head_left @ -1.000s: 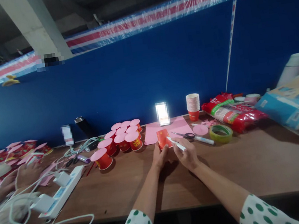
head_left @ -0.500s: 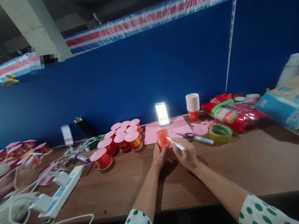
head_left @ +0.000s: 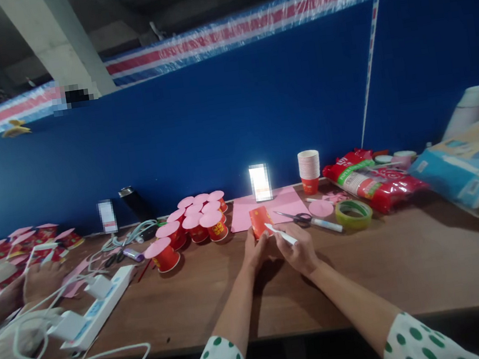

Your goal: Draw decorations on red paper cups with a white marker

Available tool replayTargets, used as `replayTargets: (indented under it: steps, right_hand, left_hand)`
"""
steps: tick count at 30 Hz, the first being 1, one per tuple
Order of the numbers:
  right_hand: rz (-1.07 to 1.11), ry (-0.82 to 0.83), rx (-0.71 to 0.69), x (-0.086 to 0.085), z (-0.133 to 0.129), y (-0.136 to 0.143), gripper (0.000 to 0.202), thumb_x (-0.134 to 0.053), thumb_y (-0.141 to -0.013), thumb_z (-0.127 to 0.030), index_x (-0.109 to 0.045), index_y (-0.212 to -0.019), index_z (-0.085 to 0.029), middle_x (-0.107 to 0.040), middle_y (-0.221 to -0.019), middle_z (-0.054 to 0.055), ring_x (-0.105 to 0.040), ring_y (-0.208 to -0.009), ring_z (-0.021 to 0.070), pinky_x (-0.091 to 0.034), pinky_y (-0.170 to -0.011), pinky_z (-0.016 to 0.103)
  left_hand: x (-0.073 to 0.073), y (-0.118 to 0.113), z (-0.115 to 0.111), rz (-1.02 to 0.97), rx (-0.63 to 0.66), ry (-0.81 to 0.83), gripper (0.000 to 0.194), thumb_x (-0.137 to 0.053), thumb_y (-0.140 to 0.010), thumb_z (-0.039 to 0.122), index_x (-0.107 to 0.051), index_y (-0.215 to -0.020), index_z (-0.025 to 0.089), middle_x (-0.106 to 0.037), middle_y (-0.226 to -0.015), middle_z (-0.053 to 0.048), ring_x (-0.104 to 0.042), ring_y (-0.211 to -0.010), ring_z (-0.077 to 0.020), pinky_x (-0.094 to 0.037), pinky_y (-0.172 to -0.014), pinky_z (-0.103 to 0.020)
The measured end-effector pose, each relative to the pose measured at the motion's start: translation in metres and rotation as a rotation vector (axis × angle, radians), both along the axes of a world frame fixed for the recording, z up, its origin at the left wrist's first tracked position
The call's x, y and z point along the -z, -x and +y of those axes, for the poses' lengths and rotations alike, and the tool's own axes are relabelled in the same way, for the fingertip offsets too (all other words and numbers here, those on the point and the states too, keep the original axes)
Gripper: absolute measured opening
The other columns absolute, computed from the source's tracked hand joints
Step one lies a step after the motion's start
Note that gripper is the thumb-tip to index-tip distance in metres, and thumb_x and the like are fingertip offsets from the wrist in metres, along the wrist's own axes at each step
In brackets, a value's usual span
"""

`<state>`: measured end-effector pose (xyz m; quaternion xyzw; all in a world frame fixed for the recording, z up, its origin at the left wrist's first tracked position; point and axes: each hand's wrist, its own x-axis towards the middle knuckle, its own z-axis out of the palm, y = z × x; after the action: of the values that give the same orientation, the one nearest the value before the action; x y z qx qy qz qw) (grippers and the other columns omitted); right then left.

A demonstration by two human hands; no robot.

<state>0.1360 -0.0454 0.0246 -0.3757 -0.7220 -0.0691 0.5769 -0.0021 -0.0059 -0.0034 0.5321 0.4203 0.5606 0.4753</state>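
My left hand [head_left: 256,249] is closed round a red paper cup [head_left: 261,221] just in front of a pink sheet [head_left: 242,215]. In my right hand [head_left: 299,249] is a white glue pen [head_left: 284,236], its tip at the right side of the cup. Scissors [head_left: 299,218], a round pink paper piece [head_left: 321,209] and a white marker [head_left: 327,226] lie to the right of my hands. Left of them stand several red cups [head_left: 167,259] with pink discs on top.
A roll of tape [head_left: 353,214], a stack of cups [head_left: 310,171] and a red bag [head_left: 373,181] are on the right. A power strip [head_left: 101,309] with white cables lies left, near another person's hands [head_left: 42,281]. A lit phone [head_left: 260,183] stands behind the cup.
The cup in my left hand has tilted slightly, and the pen has shifted slightly down and left along it. At the far left, the other person's hands have moved a little.
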Motion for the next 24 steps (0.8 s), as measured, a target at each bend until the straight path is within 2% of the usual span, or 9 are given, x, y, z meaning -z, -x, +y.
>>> replayTargets:
  steps: [6, 16, 24]
  right_hand:
    - [-0.008, 0.004, 0.03, 0.002, 0.0021, -0.0014, 0.016, -0.047, -0.086, -0.022, -0.061, -0.092, -0.017, -0.067, -0.086, 0.009, -0.063, -0.081, 0.019, -0.05, -0.075, 0.033]
    - [-0.016, -0.011, 0.04, 0.0009, 0.0019, -0.0012, 0.018, -0.046, -0.086, -0.022, -0.061, -0.093, -0.017, -0.067, -0.085, 0.008, -0.062, -0.08, 0.0189, -0.05, -0.074, 0.032]
    - [-0.009, 0.013, 0.025, 0.0012, 0.0012, -0.0011, 0.016, -0.047, -0.086, -0.021, -0.061, -0.093, -0.018, -0.067, -0.086, 0.008, -0.062, -0.082, 0.019, -0.05, -0.075, 0.033]
  left_hand:
    - [-0.0031, -0.0009, -0.0016, 0.004, -0.033, 0.028, 0.053, -0.067, -0.067, 0.046, -0.054, -0.109, 0.016, -0.065, -0.093, -0.008, -0.062, -0.08, -0.0184, -0.048, -0.071, -0.027]
    - [0.0052, 0.002, 0.004, 0.014, -0.01, 0.015, 0.053, -0.066, -0.069, 0.048, -0.053, -0.109, 0.016, -0.063, -0.099, -0.009, -0.06, -0.084, -0.0189, -0.047, -0.073, -0.027]
    - [0.0013, 0.0004, 0.0005, 0.029, -0.009, 0.014, 0.054, -0.066, -0.068, 0.048, -0.054, -0.11, 0.016, -0.064, -0.097, -0.008, -0.061, -0.082, -0.0184, -0.048, -0.073, -0.028]
